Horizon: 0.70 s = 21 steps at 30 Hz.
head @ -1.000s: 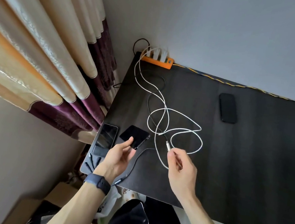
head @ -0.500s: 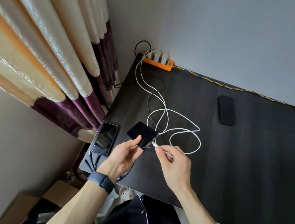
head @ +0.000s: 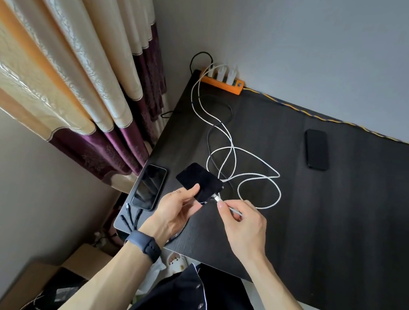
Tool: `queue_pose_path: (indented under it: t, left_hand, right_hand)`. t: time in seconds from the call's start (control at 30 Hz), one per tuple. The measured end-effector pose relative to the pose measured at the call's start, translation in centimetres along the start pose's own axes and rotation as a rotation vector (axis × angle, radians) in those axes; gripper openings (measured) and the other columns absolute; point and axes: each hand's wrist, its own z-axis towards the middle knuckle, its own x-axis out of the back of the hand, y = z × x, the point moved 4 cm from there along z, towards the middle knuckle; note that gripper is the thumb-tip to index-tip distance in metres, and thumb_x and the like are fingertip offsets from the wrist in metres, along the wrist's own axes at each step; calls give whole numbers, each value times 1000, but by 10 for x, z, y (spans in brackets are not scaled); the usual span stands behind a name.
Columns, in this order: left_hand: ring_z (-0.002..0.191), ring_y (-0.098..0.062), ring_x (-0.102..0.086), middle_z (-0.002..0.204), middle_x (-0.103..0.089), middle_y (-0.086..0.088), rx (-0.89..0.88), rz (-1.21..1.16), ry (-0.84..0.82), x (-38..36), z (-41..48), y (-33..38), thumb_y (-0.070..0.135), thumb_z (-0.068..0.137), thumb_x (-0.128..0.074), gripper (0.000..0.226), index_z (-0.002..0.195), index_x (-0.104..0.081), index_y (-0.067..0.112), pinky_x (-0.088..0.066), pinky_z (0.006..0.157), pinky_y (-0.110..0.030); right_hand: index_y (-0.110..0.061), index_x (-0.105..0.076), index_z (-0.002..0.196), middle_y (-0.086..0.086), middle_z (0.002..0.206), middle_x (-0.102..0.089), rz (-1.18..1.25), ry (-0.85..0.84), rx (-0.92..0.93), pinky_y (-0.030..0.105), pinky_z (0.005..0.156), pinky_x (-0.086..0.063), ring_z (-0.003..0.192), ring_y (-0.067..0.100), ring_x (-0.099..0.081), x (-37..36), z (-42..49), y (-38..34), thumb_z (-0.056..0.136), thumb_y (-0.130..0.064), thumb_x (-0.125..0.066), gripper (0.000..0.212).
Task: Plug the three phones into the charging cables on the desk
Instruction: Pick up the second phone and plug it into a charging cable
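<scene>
My left hand (head: 175, 210) holds a black phone (head: 199, 181) tilted just above the dark desk (head: 345, 209). My right hand (head: 240, 225) pinches the plug end of a white charging cable (head: 262, 178), its tip touching the phone's bottom edge. A second phone (head: 149, 186) with a glossy screen lies flat at the desk's left edge. A third black phone (head: 316, 149) lies flat at the back right. White cables and a black cable (head: 210, 140) loop back to chargers in an orange power strip (head: 222, 81).
Curtains (head: 68, 68) hang left of the desk. Short black cable ends (head: 131, 219) lie at the near left corner. A yellow-blue cord (head: 329, 119) runs along the back edge by the wall. Cardboard boxes (head: 56, 285) sit on the floor below.
My left hand picked the black phone up off the desk. My right hand carried the white cable's plug leftward to the phone's bottom edge.
</scene>
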Motion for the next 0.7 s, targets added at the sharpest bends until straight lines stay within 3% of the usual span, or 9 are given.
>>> queue_pose_path:
  t: [0.1, 0.17, 0.27, 0.4, 0.5, 0.57, 0.63, 0.7]
  left_hand:
    - [45, -12, -65, 46, -59, 2, -86, 76, -18, -3, -2, 2, 3, 92, -64, 32, 68, -44, 13, -57, 53, -22]
    - [58, -17, -73, 62, -72, -6, -120, 92, -36, -6, -6, 3, 2, 91, -65, 6, 87, -60, 5, -58, 54, -23]
    - [80, -28, -77, 94, -77, -18, -158, 98, -4, -5, -7, 1, 2, 89, -67, 28, 116, -60, -3, -60, 59, -27]
    - [87, -34, -75, 98, -77, -20, -165, 158, 19, -3, -6, -6, 4, 89, -69, 38, 123, -54, -4, -61, 66, -32]
    - [86, -33, -76, 97, -77, -19, -156, 191, 37, 1, -3, -12, 5, 87, -71, 38, 121, -54, -2, -60, 65, -30]
    - [84, -30, -76, 98, -77, -19, -133, 211, 35, 5, 0, -16, 6, 87, -71, 37, 120, -55, -2, -60, 64, -29]
    - [80, -29, -76, 97, -77, -20, -107, 267, 33, 12, 4, -20, 4, 88, -71, 35, 119, -56, -4, -60, 61, -29]
    - [73, -27, -76, 91, -77, -18, -74, 350, 56, 24, 11, -26, 1, 88, -69, 32, 117, -57, -3, -59, 56, -29]
  right_hand:
    - [-28, -74, 75, -16, 69, -67, -52, -2, -26, 11, 62, -44, 74, 7, -63, 1, -1, 2, 86, -35, -72, 14]
    - [-27, -72, 72, -15, 67, -67, -72, -24, -68, 16, 63, -46, 73, 7, -63, 0, -2, 6, 86, -37, -71, 17]
    - [-25, -71, 72, -13, 66, -67, -78, -42, -120, 24, 63, -49, 70, 8, -62, -1, -5, 11, 87, -37, -71, 19]
    - [-24, -71, 71, -12, 67, -68, -31, -52, -189, 23, 60, -47, 72, 8, -62, -4, -10, 17, 88, -33, -73, 19]
    - [-25, -70, 71, -15, 66, -68, 10, -54, -216, 11, 55, -43, 72, 4, -63, -6, -17, 22, 88, -31, -75, 18]
    - [-26, -66, 67, -18, 62, -63, 13, -67, -184, 11, 54, -41, 66, 4, -61, -7, -21, 26, 87, -33, -74, 23]
    - [-24, -63, 65, -16, 62, -62, -88, -170, -123, 16, 61, -42, 65, 8, -58, -10, -24, 34, 86, -45, -70, 30]
    - [-26, -64, 68, -15, 66, -65, -389, -384, -68, 29, 82, -42, 73, 7, -58, -16, -28, 50, 81, -63, -59, 39]
